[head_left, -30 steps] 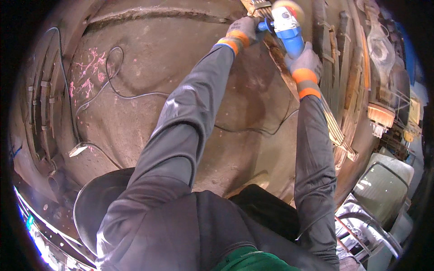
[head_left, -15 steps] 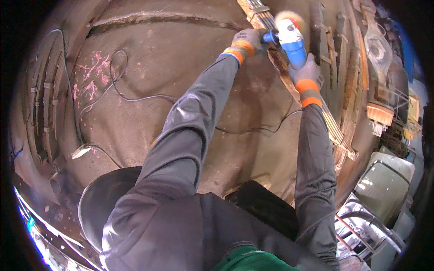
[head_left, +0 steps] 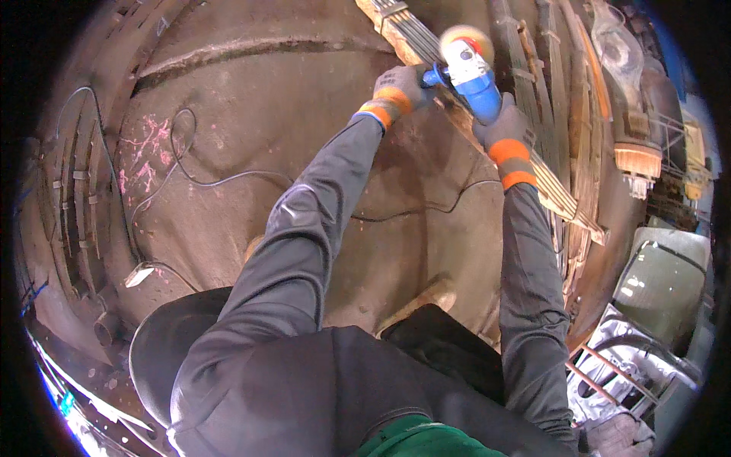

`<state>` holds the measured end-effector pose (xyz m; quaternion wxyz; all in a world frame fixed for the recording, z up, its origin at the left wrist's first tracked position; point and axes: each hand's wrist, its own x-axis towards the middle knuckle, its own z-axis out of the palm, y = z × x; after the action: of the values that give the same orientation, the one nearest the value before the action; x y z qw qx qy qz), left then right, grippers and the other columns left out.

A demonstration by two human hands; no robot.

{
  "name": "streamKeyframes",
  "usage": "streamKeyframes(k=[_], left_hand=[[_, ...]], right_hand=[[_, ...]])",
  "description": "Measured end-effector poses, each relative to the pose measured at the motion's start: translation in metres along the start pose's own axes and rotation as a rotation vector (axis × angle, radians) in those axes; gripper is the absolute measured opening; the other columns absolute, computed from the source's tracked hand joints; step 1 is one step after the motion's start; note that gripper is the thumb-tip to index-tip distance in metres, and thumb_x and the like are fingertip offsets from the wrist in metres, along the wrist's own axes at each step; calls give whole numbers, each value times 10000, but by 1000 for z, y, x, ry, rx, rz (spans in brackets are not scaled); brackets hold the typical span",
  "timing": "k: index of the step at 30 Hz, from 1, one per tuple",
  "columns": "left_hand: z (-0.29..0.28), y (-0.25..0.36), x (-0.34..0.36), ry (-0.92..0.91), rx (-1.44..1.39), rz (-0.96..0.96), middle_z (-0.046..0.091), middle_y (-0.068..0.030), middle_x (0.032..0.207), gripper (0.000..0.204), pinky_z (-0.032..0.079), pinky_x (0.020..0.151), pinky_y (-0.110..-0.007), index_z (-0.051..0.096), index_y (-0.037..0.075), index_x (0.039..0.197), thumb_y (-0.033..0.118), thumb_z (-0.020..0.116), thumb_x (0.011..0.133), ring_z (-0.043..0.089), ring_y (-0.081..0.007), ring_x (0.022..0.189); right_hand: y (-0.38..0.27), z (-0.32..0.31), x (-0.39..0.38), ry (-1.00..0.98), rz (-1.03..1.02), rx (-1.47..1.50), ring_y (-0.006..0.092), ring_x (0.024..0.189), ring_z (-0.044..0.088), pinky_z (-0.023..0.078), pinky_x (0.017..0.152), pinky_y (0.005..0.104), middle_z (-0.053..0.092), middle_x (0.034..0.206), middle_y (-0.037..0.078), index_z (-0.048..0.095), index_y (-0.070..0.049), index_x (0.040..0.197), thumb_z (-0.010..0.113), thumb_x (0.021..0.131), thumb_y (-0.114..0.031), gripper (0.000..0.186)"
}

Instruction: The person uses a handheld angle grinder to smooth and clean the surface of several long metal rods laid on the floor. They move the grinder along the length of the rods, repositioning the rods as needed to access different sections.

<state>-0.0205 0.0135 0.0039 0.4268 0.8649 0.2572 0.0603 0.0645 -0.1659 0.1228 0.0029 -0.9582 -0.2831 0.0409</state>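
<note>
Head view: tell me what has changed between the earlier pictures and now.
The angle grinder has moved along the stack of metal strips, farther from the metal band across it and nearer the person; both hands moved with it. The camera view has also shifted. Nothing was taken hold of or let go: the left hand stays on the side handle, the right hand on the body. The looped cable looks unchanged.

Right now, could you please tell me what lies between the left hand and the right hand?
In the head view, a blue grinder lies between the left hand and right hand, over the stacked metal strips.
</note>
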Motion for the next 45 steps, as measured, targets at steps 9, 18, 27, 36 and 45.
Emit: streamKeyframes(k=[9,18,27,36,45], left_hand=[[-99,-1,39,48,368,-52,741,-218,987,484,563,829,-461,758,54,1032,483,668,827,727,-380,924],[-152,-14,40,-131,480,-140,743,-196,1024,412,557,847,-426,768,51,1021,387,662,808,728,-355,969],[-151,-12,38,-55,430,-37,743,-201,986,514,553,819,-453,751,29,1030,503,685,842,727,-337,934],[-174,-16,27,-69,337,-138,735,-181,906,386,563,762,-447,755,33,992,361,664,810,721,-324,811],[-163,7,35,-98,343,-43,746,-176,1008,406,566,812,-445,751,57,1076,364,639,835,728,-336,898]], right_hand=[[-46,-15,66,-190,-58,339,311,921,729,548,837,405,748,1023,192,713,-9,1088,859,594,-288,586],[-82,-3,87,-314,-57,371,334,901,735,564,794,418,752,997,190,748,-15,1058,899,548,-339,623],[-72,-18,87,-329,-63,429,312,838,720,551,756,412,738,938,178,738,-6,1000,879,535,-318,578],[-88,-15,111,-385,-97,437,278,801,709,549,734,392,737,914,161,730,28,1019,880,520,-295,613],[-42,1,129,-374,-59,367,225,733,664,534,678,402,725,850,126,734,52,966,928,537,-346,617]])
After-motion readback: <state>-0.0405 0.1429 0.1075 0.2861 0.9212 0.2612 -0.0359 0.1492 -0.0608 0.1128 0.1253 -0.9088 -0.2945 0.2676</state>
